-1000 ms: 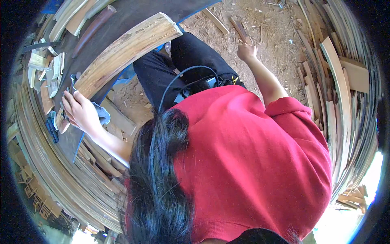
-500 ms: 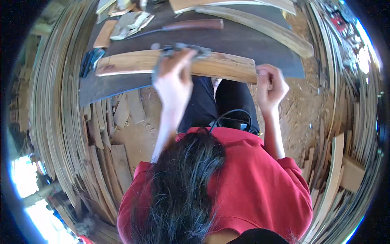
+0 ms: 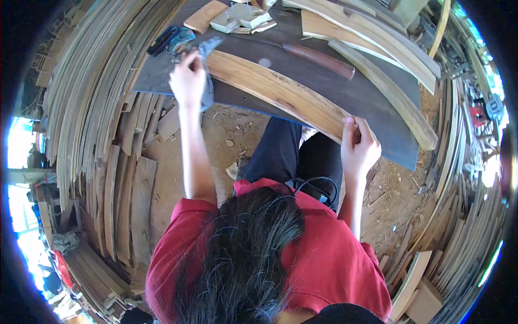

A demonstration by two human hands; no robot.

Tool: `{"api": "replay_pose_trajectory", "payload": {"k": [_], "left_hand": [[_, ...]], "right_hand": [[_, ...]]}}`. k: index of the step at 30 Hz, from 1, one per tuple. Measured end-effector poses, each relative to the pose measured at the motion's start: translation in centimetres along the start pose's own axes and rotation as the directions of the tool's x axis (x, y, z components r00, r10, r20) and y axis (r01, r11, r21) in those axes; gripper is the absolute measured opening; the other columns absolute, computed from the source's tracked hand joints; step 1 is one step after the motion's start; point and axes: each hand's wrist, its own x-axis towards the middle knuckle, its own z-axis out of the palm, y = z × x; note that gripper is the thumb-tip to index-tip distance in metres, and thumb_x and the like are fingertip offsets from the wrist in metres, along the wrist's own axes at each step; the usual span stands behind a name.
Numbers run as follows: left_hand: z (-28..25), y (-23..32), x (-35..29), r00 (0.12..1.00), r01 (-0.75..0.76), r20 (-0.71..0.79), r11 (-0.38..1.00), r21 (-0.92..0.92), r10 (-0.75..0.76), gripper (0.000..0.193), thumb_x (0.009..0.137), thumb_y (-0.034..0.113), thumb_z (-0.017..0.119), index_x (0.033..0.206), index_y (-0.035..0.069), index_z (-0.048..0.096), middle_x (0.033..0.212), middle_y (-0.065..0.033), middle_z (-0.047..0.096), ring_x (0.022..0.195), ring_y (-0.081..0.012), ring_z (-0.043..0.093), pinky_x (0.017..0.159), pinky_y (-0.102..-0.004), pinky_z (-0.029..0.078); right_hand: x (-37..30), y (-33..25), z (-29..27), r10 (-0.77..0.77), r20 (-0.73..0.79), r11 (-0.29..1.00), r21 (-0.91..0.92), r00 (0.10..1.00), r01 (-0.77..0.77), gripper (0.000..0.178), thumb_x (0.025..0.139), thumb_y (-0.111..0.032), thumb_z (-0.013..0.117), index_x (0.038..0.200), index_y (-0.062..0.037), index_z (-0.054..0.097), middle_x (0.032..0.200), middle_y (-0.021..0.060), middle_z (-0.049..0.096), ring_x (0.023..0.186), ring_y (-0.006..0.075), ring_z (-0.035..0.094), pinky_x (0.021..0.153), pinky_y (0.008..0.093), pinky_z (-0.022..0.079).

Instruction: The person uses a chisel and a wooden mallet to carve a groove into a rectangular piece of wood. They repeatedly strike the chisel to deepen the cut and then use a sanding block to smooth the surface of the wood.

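A long, smooth wooden board lies slantwise across the near side of the dark table. My left hand is at the board's far left end, its fingers closed on a grey cloth that hangs down past the table's edge. Thumb and fingers of my right hand grip the board's near right end, which sticks out over the edge above my legs.
Behind the board lies a wood-handled tool with a thin shaft. Curved timber pieces lie at the right, small offcuts at the back. Dark blue objects sit beyond my left hand. Stacked planks line the left side.
My left hand has slid with the cloth from the board's middle to its left end. The right hand still holds the right end. The view has turned, so the board slants more.
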Motion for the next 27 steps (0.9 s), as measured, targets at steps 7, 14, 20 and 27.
{"api": "replay_pose_trajectory", "payload": {"k": [7,14,20,27], "left_hand": [[1.9,5.8,-9.1,0.899,-0.434,-0.052,0.864,-0.255,0.436,0.02,0.086,0.013,0.06,0.102,0.02,0.069,0.108,-0.0122,0.068,0.102,-0.0345,0.064,0.091,-0.0438,0.05],[0.2,-1.2,2.0,0.992,0.087,-0.1,0.989,0.122,-0.075,0.023,0.089,0.028,0.055,0.105,0.021,0.072,0.088,-0.0191,0.068,0.081,-0.0381,0.067,0.074,-0.0462,0.054],[1.8,1.5,-2.4,0.991,-0.107,-0.072,0.993,0.045,0.11,0.018,0.088,0.02,0.056,0.099,0.02,0.071,0.105,-0.0133,0.068,0.088,-0.0378,0.066,0.078,-0.0447,0.054],[0.8,1.7,-2.6,0.998,-0.033,0.058,0.999,-0.003,0.033,0.024,0.083,0.007,0.056,0.103,0.014,0.065,0.106,-0.014,0.066,0.097,-0.035,0.065,0.081,-0.0456,0.052]], "right_hand": [[0.0,-0.5,0.1,-0.01,-0.016,0.999,-0.036,1.0,0.009,0.013,0.089,-0.021,0.062,0.079,-0.0129,0.065,0.054,0.0011,0.05,0.046,0.0152,0.049,0.045,0.0296,0.037],[0.2,-0.7,0.0,-0.002,0.009,0.999,-0.054,1.0,0.003,0.014,0.09,-0.02,0.061,0.078,-0.0133,0.066,0.054,0.0004,0.05,0.045,0.0143,0.049,0.044,0.0294,0.036],[0.2,-0.7,0.0,-0.009,-0.011,0.999,-0.034,1.0,0.009,0.013,0.089,-0.018,0.062,0.078,-0.0122,0.066,0.056,0.0015,0.053,0.046,0.0156,0.05,0.044,0.0299,0.038],[0.1,-0.5,0.1,-0.015,-0.018,0.999,-0.045,1.0,0.014,0.012,0.088,-0.019,0.063,0.08,-0.011,0.066,0.058,0.003,0.056,0.049,0.0167,0.054,0.047,0.0303,0.041]]}}
